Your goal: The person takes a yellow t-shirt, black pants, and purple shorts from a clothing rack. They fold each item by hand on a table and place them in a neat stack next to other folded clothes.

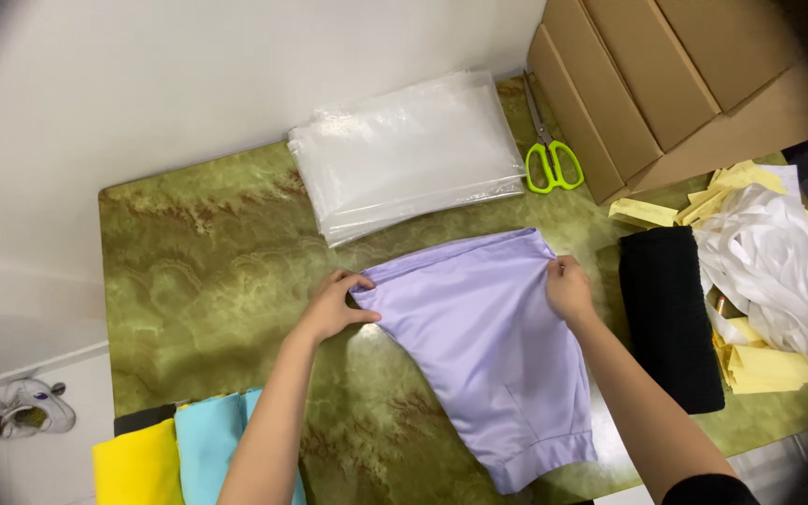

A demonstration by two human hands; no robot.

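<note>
- Left hand (pixel 334 309) fingers pinch the lilac shorts (pixel 493 346) at one waistband corner.
- Right hand (pixel 569 290) fingers grip the opposite corner.
- Green-handled scissors (pixel 552 164) lie beyond the right fingers.

A stack of clear, flat rectangular plastic bags (pixel 407 154) lay at the far side of the green marbled table (pixel 198 271). Several flattened brown cardboard boxes (pixel 666 79) leaned together at the far right corner. Pale yellow paper slips (pixel 764 367) lay scattered on the right edge, partly under crumpled white plastic wrapping (pixel 778 271).
</note>
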